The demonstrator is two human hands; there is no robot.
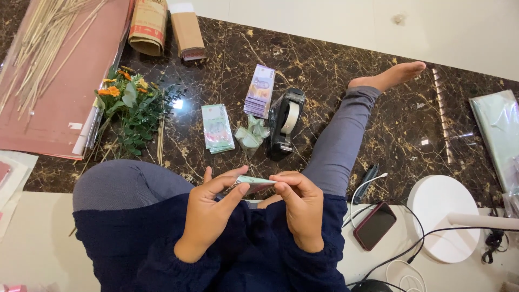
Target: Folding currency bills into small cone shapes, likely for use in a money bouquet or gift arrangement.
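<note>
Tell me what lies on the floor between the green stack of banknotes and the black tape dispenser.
In the head view, a small heap of crumpled pale green pieces lies between the green banknote stack and the tape dispenser.

Two brown cardboard packages lie at the top edge of the dark marble floor: a rolled brown one with a red-and-white label, and just right of it a flat tan box with a white end. Phone, lower right on the pale floor: rectangular, red case, screen dark, white and black cables beside it. Clear plastic wrap pack at the right edge.
</note>
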